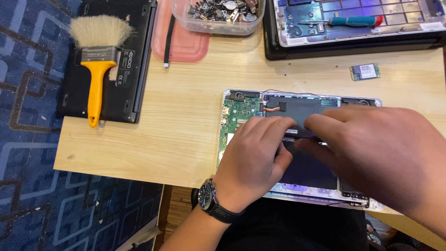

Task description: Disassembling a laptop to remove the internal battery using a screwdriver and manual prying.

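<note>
Both hands work inside an opened laptop (pixel 234 116) lying back-up at the near edge of a pale wooden table (pixel 186 116).

The laptop's dark battery (pixel 297 111) fills its middle, with the green circuit board (pixel 237 114) at its 9 o'clock. The left hand (pixel 255 158), wearing a black wristwatch (pixel 211 200), lies curled on the battery's left part, fingertips pressed down; whether they pinch anything I cannot tell. The right hand (pixel 376 148) meets it from 3 o'clock, fingers bent onto the same spot, grip hidden. At 10 o'clock a yellow-handled brush (pixel 97 60) rests on a closed black laptop (pixel 134 60). At 12 o'clock sit a pink lid (pixel 181 46) and a clear tub of small parts (pixel 218 16); at 1 o'clock another opened laptop (pixel 353 32) carries a teal screwdriver (pixel 355 20), a small green card (pixel 365 71) below it.
</note>
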